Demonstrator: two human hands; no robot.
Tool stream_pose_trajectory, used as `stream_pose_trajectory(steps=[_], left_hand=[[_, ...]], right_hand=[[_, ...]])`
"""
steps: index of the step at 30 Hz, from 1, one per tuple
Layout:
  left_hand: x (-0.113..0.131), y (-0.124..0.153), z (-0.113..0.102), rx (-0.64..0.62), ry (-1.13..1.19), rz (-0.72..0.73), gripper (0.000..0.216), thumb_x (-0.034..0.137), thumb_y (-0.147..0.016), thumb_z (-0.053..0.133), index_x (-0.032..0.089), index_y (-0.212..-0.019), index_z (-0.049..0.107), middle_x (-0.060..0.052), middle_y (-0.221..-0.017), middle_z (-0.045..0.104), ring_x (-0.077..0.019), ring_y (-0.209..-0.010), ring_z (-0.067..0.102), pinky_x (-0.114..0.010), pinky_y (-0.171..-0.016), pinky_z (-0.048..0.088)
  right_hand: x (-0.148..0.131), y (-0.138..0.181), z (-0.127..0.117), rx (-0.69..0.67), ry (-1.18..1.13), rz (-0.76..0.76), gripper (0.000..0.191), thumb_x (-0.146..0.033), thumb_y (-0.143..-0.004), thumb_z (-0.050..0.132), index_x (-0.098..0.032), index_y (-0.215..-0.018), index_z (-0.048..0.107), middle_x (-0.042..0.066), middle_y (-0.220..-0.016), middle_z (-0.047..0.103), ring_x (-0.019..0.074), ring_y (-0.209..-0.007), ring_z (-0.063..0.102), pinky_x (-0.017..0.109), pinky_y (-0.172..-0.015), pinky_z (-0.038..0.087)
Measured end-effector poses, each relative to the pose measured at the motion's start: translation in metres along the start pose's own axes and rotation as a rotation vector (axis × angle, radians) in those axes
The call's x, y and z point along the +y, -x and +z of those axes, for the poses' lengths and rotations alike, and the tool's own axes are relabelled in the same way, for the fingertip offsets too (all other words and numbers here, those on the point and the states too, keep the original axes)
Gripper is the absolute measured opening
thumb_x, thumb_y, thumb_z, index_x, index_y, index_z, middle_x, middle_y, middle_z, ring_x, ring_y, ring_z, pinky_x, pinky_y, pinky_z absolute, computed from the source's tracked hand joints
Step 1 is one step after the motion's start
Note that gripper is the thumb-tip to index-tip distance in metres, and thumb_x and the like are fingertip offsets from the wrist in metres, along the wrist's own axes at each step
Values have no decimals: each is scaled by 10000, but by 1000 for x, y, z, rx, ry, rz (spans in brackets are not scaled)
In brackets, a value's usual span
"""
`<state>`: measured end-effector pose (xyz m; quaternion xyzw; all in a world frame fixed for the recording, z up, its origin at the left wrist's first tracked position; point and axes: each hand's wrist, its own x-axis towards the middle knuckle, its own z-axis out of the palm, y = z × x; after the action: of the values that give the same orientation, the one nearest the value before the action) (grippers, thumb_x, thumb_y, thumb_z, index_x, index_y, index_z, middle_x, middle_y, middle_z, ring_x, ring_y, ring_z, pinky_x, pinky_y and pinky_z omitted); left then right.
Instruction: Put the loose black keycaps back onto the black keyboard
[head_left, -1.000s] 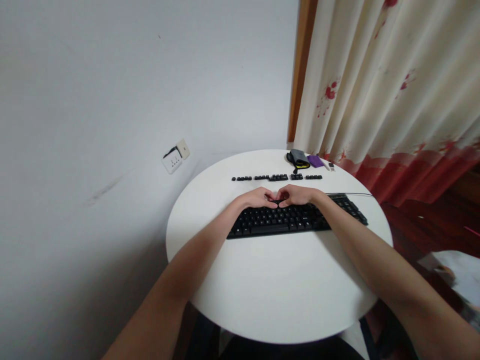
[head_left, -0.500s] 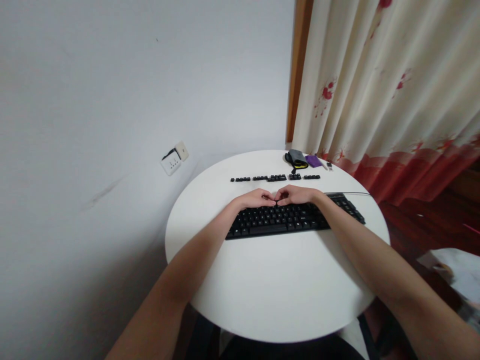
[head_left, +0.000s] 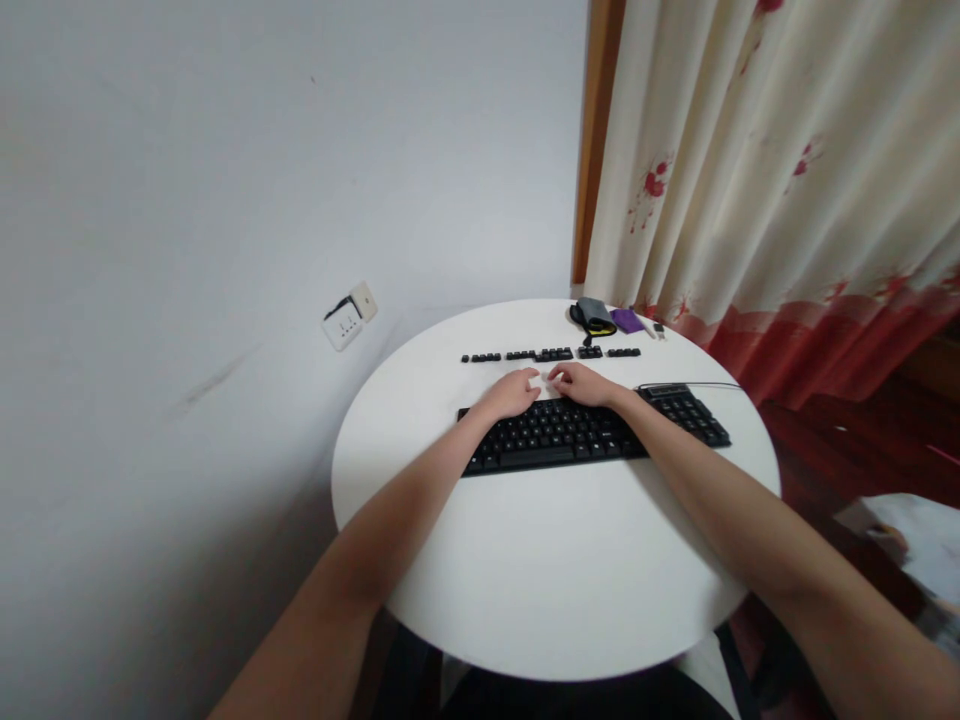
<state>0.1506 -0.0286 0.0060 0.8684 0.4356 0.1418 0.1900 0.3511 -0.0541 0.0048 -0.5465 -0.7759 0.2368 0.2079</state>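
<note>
A pale wall (head_left: 225, 150) fills the left and rear of the scene. At right hangs a cream curtain (head_left: 750, 180) with red flower marks and a red lower band, beside an upright wooden frame (head_left: 598, 140). A round white table (head_left: 562, 570) stands before the wall, its near edge toward the person.

A black keyboard (head_left: 570, 430) lies flat across the middle of the table, its right end close to the table's right edge. A dark cable (head_left: 697, 384) runs from near the keyboard's far side to that same edge.

The left hand (head_left: 517, 392) is at the keyboard's far side, with thumb and forefinger parted; nothing is seen between them. The right hand (head_left: 585, 384) is just beside it, over the keyboard's far side, fingers bent; whether these grip anything cannot be told. The two hands are apart, fingertips facing.

On the wall, left of the table's far edge, is a white socket (head_left: 343, 327). By the table's far right edge lie a grey pouch (head_left: 596, 314) and, next to it, a purple cloth (head_left: 627, 320). Smallest noted: loose black keys (head_left: 553, 355), in a broken row between the hands and the table's far edge.
</note>
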Motion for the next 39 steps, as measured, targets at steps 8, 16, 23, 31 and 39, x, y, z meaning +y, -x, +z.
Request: stream_pose_trajectory(steps=[8, 16, 23, 31, 39], left_hand=[[2, -10, -3, 20, -110, -76, 687, 331, -855, 560, 150, -1485, 351, -117, -1116, 690, -262, -1017, 631, -311, -879, 450], [1, -28, -2, 77, -205, -119, 607, 321, -905, 509, 223, -1486, 363, -162, -1283, 620, -333, -1138, 591, -424, -946, 434], [2, -27, 4, 110, -238, -106, 491, 319, -940, 485, 222, -1421, 457, -150, -1244, 639, -301, -1120, 598, -403, -960, 436], [3, -17, -7, 171, -234, -37, 235, 324, -917, 566, 227, -1093, 690, -85, -1126, 626, -227, -1049, 605, -313, -920, 461], [4, -10, -10, 210, -195, 21, 136, 240, -867, 625, 188, -895, 747, -99, -1038, 692, -257, -1040, 613, -347, -931, 460]], right_hand=[[2, -18, 8, 85, 166, 129, 665, -206, -856, 539, -170, -1490, 343, 142, -1353, 575, 288, -1208, 553, 377, -1021, 397], [-5, -39, 4, 2, 263, 145, 722, -155, -811, 566, -142, -1497, 341, 157, -1486, 439, 313, -1328, 462, 387, -1079, 378], [-7, -36, 3, 8, 298, 116, 636, -151, -844, 531, -106, -1465, 402, 175, -1445, 486, 313, -1299, 493, 376, -1065, 388], [-10, -13, 6, 138, 314, 147, 413, -217, -895, 500, -228, -1298, 590, 112, -1228, 664, 272, -1110, 621, 365, -937, 459], [-14, -1, -7, 205, 326, 146, 149, -254, -829, 623, -209, -904, 744, 93, -1068, 703, 248, -1028, 629, 306, -859, 461]])
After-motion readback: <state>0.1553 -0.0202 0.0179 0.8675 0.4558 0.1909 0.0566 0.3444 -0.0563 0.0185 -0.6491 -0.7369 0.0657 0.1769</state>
